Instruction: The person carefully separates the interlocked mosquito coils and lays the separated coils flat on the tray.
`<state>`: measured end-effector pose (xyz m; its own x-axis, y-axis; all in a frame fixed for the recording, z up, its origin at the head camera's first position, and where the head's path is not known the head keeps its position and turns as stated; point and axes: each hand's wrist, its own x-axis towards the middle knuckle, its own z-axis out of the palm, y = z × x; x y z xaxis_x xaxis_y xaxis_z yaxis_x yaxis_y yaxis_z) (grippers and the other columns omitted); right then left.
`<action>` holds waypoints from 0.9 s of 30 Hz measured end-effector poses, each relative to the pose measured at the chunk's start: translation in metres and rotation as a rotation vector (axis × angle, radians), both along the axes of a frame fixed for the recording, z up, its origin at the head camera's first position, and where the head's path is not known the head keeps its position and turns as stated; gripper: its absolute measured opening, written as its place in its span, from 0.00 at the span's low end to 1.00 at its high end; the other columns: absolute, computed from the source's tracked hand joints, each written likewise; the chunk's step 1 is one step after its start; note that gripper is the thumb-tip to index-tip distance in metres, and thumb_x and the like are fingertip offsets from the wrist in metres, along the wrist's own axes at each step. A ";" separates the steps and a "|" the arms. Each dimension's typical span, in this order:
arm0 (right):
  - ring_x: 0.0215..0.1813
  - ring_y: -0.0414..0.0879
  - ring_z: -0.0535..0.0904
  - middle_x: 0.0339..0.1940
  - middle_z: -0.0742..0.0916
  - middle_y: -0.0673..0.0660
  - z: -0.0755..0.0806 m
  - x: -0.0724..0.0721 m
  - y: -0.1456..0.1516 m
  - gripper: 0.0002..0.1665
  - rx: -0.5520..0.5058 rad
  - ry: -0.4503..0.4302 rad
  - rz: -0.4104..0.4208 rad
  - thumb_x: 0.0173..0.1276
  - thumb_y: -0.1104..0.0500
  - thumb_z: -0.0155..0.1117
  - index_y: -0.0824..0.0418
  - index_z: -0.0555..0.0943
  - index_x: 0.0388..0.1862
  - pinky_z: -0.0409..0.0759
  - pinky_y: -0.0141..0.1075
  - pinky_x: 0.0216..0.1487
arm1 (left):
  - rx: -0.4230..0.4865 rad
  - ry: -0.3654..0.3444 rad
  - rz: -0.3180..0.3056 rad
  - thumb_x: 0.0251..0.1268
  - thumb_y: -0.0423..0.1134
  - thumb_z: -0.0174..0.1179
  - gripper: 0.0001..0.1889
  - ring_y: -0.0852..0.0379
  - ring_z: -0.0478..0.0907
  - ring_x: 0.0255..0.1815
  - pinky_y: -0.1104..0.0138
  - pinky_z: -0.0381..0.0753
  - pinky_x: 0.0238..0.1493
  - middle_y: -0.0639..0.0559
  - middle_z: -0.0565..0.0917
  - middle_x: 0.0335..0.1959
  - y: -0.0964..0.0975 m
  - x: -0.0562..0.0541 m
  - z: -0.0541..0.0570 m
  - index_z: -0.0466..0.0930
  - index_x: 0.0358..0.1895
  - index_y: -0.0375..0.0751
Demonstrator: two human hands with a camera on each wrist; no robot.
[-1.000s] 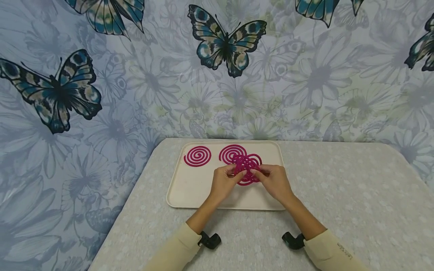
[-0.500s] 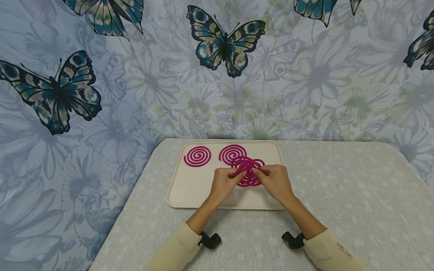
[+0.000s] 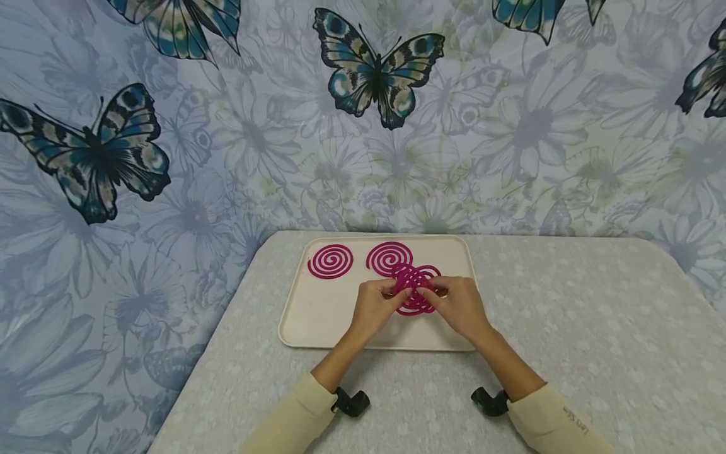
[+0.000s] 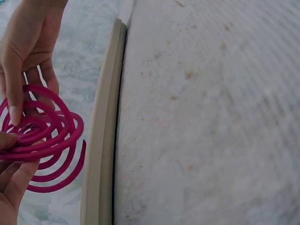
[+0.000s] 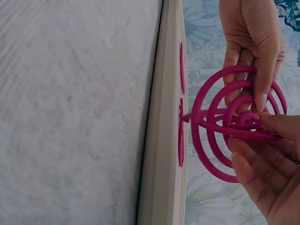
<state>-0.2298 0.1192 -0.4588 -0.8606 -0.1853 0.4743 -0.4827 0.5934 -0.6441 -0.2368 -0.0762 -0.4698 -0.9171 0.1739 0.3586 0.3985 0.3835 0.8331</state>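
Both hands hold a pair of interlocked magenta mosquito coils (image 3: 415, 277) over the right half of a cream tray (image 3: 326, 315). My left hand (image 3: 374, 306) pinches them between thumb and fingers from the left; my right hand (image 3: 462, 304) pinches them from the right. In the right wrist view the two spirals cross each other at an angle, and the rings (image 5: 197, 133) of one stand steeply through the other. Fingertips hide part of the coil centres. Two more spirals lie flat on the tray, a left coil (image 3: 331, 278) and a middle coil (image 3: 389, 243).
The tray rests on a table (image 3: 578, 315) with a pale patterned cloth. Behind it hangs a backdrop (image 3: 527, 126) of flowers and butterflies. A black device (image 3: 353, 403) sits at the left wrist and another black device (image 3: 490, 403) at the right wrist.
The held coils tilt against each other: their rings spread apart half a second ago and now overlap more closely, slightly lower than at first. Both hands stay nearly in place; the flat coils are still.
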 end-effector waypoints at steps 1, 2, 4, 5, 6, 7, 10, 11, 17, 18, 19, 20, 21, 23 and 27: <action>0.30 0.47 0.86 0.29 0.91 0.56 -0.001 0.000 -0.001 0.10 0.010 -0.010 -0.002 0.59 0.60 0.80 0.66 0.91 0.37 0.87 0.37 0.30 | 0.005 0.004 0.004 0.66 0.35 0.69 0.05 0.58 0.88 0.32 0.72 0.87 0.33 0.48 0.90 0.31 0.000 0.000 0.000 0.90 0.37 0.35; 0.28 0.45 0.85 0.27 0.90 0.56 -0.002 0.000 -0.001 0.10 0.024 -0.015 -0.005 0.58 0.61 0.81 0.66 0.91 0.34 0.86 0.35 0.29 | 0.011 0.014 0.009 0.66 0.35 0.70 0.05 0.59 0.88 0.31 0.72 0.87 0.32 0.48 0.90 0.29 0.000 0.001 -0.001 0.90 0.36 0.35; 0.25 0.42 0.82 0.24 0.90 0.54 -0.003 0.000 -0.001 0.08 0.037 -0.025 -0.013 0.56 0.62 0.82 0.65 0.90 0.30 0.83 0.32 0.27 | 0.030 0.031 0.015 0.65 0.35 0.70 0.05 0.59 0.88 0.30 0.71 0.87 0.32 0.48 0.90 0.28 0.000 0.001 -0.001 0.90 0.35 0.36; 0.24 0.41 0.79 0.22 0.89 0.53 -0.003 -0.001 -0.001 0.07 0.040 -0.024 -0.016 0.56 0.62 0.82 0.64 0.90 0.26 0.81 0.30 0.25 | 0.038 0.041 0.016 0.65 0.35 0.70 0.05 0.59 0.88 0.30 0.71 0.87 0.32 0.48 0.90 0.27 -0.001 0.000 -0.001 0.90 0.35 0.36; 0.23 0.40 0.77 0.21 0.88 0.53 -0.003 -0.001 0.000 0.08 0.037 -0.024 -0.018 0.56 0.63 0.82 0.63 0.88 0.23 0.79 0.30 0.24 | 0.043 0.052 0.015 0.65 0.34 0.70 0.05 0.59 0.88 0.30 0.71 0.87 0.32 0.48 0.90 0.27 -0.001 0.000 0.000 0.90 0.35 0.35; 0.22 0.40 0.75 0.19 0.87 0.52 -0.003 -0.002 0.001 0.10 0.028 -0.026 -0.017 0.56 0.64 0.81 0.62 0.87 0.21 0.78 0.29 0.22 | 0.044 0.060 0.014 0.65 0.34 0.70 0.05 0.59 0.88 0.30 0.71 0.87 0.33 0.48 0.90 0.27 -0.001 0.000 0.000 0.90 0.34 0.35; 0.21 0.40 0.71 0.17 0.85 0.51 -0.003 -0.004 0.003 0.14 0.001 -0.026 -0.017 0.57 0.65 0.80 0.61 0.84 0.17 0.73 0.28 0.20 | 0.046 0.067 0.004 0.65 0.33 0.70 0.04 0.57 0.88 0.30 0.71 0.87 0.34 0.47 0.90 0.28 0.000 -0.001 0.001 0.90 0.36 0.34; 0.21 0.40 0.71 0.17 0.86 0.51 -0.003 -0.004 0.004 0.13 -0.005 -0.027 -0.016 0.57 0.65 0.80 0.61 0.85 0.17 0.73 0.28 0.20 | 0.045 0.066 0.003 0.65 0.33 0.70 0.04 0.57 0.88 0.30 0.71 0.87 0.35 0.47 0.90 0.28 0.000 -0.001 0.001 0.90 0.36 0.34; 0.24 0.41 0.79 0.23 0.89 0.54 -0.005 -0.003 0.004 0.06 -0.018 -0.013 -0.019 0.58 0.64 0.80 0.64 0.90 0.25 0.80 0.29 0.24 | 0.065 0.033 0.026 0.65 0.35 0.70 0.06 0.56 0.89 0.32 0.71 0.88 0.35 0.48 0.90 0.28 0.000 0.000 0.000 0.90 0.38 0.35; 0.25 0.41 0.80 0.24 0.89 0.55 -0.006 -0.002 0.003 0.06 -0.015 0.002 -0.021 0.58 0.64 0.80 0.64 0.90 0.26 0.81 0.29 0.25 | 0.078 0.018 0.030 0.65 0.35 0.71 0.06 0.56 0.89 0.32 0.71 0.88 0.35 0.47 0.90 0.29 0.000 0.000 -0.001 0.90 0.38 0.35; 0.25 0.42 0.82 0.25 0.90 0.55 -0.006 -0.002 0.002 0.05 -0.009 0.021 -0.018 0.58 0.64 0.80 0.65 0.90 0.28 0.83 0.30 0.27 | 0.097 0.000 0.033 0.65 0.35 0.71 0.07 0.55 0.89 0.32 0.70 0.88 0.35 0.47 0.90 0.29 0.000 0.000 -0.001 0.90 0.39 0.34; 0.26 0.42 0.83 0.25 0.90 0.55 -0.006 -0.001 0.001 0.06 0.004 0.047 -0.011 0.58 0.63 0.80 0.65 0.90 0.29 0.84 0.32 0.27 | 0.118 -0.018 0.035 0.65 0.36 0.71 0.07 0.54 0.90 0.32 0.69 0.88 0.34 0.46 0.90 0.29 0.000 0.000 -0.002 0.90 0.39 0.34; 0.26 0.43 0.84 0.26 0.90 0.55 -0.006 -0.001 0.000 0.07 0.014 0.080 -0.003 0.58 0.62 0.81 0.65 0.91 0.31 0.85 0.33 0.27 | 0.140 -0.037 0.038 0.65 0.36 0.71 0.08 0.52 0.90 0.32 0.68 0.88 0.34 0.45 0.90 0.30 0.000 -0.001 -0.003 0.90 0.39 0.34; 0.25 0.43 0.84 0.27 0.90 0.55 -0.004 0.000 -0.001 0.11 0.023 0.146 0.009 0.58 0.58 0.81 0.64 0.91 0.32 0.86 0.34 0.27 | 0.201 -0.086 0.032 0.65 0.37 0.70 0.09 0.49 0.90 0.33 0.66 0.89 0.34 0.43 0.90 0.31 -0.002 -0.002 -0.002 0.90 0.40 0.33; 0.27 0.42 0.85 0.29 0.90 0.53 -0.001 -0.003 0.005 0.09 -0.088 0.287 -0.027 0.63 0.57 0.77 0.63 0.91 0.33 0.85 0.30 0.29 | 0.328 -0.206 -0.019 0.68 0.36 0.68 0.10 0.48 0.90 0.37 0.61 0.89 0.38 0.40 0.90 0.35 -0.007 -0.006 0.002 0.88 0.43 0.31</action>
